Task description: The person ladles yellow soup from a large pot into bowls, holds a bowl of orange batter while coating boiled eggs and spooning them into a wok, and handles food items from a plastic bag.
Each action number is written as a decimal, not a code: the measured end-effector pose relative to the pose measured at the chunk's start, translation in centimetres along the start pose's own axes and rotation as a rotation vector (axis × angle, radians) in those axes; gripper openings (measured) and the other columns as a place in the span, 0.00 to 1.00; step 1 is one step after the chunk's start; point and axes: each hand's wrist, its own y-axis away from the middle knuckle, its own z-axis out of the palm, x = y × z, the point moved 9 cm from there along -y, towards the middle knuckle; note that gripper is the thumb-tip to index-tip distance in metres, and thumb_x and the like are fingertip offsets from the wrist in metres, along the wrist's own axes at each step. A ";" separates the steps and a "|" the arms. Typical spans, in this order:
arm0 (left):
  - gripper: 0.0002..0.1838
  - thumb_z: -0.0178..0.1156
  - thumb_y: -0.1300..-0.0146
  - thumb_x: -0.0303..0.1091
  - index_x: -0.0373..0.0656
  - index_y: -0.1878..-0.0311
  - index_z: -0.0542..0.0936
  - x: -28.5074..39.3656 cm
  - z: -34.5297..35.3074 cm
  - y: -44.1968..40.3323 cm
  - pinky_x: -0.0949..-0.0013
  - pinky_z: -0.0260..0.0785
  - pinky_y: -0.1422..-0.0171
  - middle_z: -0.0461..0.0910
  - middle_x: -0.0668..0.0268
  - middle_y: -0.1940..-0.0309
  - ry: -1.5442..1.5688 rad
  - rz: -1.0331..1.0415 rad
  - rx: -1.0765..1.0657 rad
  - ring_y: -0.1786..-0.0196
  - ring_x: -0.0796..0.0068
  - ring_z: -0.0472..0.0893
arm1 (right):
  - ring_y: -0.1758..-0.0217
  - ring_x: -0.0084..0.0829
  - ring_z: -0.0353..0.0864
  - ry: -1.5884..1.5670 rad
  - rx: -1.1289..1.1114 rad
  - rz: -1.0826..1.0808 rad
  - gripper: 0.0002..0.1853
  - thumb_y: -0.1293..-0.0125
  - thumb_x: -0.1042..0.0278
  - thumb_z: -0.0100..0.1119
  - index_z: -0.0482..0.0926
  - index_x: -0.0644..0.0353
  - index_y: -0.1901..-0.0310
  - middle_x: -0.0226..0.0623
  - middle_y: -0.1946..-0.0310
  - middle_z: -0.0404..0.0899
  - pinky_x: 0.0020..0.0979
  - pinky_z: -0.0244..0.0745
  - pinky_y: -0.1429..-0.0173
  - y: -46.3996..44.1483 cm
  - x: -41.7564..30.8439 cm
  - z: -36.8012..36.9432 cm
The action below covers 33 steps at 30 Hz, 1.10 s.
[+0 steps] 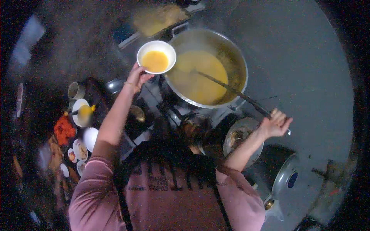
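Observation:
My left hand (pixel 138 79) grips the lower rim of a white bowl (pixel 172 57), which holds some yellow liquid (pixel 155 61). The bowl is at the left rim of a large metal pot (pixel 243 63) of cloudy yellow soup (pixel 210 63). My right hand (pixel 275 125), fingers closed, holds the end of a long-handled ladle (pixel 237 92). Its dark handle slants over the pot's near right rim, and its head is hidden in the soup.
Behind the pot is a tray of yellowish food (pixel 160 19). Several small dishes, a white plate with something yellow (pixel 83 111) and a red heap (pixel 64 129) lie at left. A glass lid (pixel 233 138) is below my right forearm; another lid (pixel 283 177) lies lower right.

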 end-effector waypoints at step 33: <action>0.25 0.51 0.48 0.26 0.44 0.45 0.58 -0.3 5.8 -1.4 0.66 0.73 0.57 0.68 0.58 0.52 0.261 0.000 -0.212 0.57 0.66 0.75 | 0.82 0.25 0.66 0.686 -0.649 -0.284 0.09 0.47 0.69 0.54 0.71 0.65 0.79 0.34 0.83 0.68 0.25 0.62 0.78 3.9 10.2 6.0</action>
